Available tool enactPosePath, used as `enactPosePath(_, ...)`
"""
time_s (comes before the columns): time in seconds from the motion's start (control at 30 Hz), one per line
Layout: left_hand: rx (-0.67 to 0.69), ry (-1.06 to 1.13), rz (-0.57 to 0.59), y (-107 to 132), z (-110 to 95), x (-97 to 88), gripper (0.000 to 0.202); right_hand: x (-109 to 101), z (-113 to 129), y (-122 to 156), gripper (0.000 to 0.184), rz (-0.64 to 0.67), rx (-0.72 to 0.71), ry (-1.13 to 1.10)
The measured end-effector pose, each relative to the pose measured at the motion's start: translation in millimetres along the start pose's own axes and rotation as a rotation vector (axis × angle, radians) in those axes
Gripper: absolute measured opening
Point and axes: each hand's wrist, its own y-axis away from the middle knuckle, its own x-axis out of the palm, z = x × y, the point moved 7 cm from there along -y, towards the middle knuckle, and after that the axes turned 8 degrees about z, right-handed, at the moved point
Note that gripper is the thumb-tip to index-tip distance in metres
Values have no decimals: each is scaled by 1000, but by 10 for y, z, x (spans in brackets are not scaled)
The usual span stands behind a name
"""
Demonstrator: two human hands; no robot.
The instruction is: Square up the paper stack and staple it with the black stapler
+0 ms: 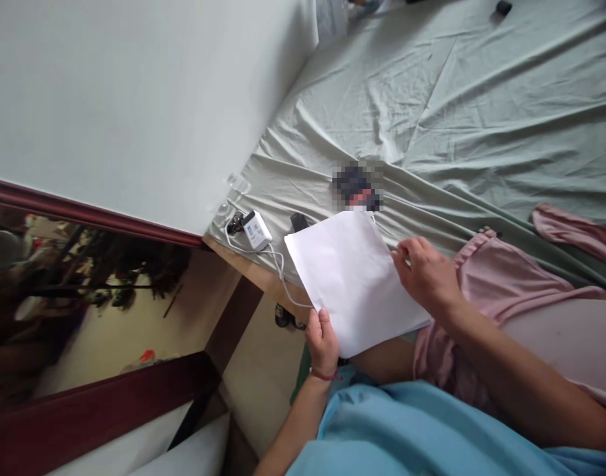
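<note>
A white sheet of paper (350, 277) is held over the edge of a bed covered in a pale green sheet (432, 119). My left hand (323, 340) pinches the paper's near left edge, a red string on its wrist. My right hand (425, 271) grips the paper's right edge with curled fingers. Pink clothing (486, 291) lies under my right forearm. A light blue cloth (407, 430) covers my lap.
A white charger block (257, 230) with a white cable lies at the bed's corner by the white wall (134, 99). A small black object (298, 221) sits beside the paper. A dark red door frame (85, 215) and beige floor are at left.
</note>
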Motion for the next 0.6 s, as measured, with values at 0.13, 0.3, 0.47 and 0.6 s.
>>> enactPosePath(0.13,8,12,-38,25,23,-12,54,153,-54,-25,21,189,22,-3)
enactPosePath(0.3,-28,98,-24,44,78,9,54,132,-52,-31,16,163,-19,-143)
enactPosePath(0.47,-47,166,-107,71,141,-40,55,95,-87,-33,25,96,10,-72)
enactPosePath(0.6,-37,186,-113,94,173,-71,54,152,-70,-42,24,179,-14,-121)
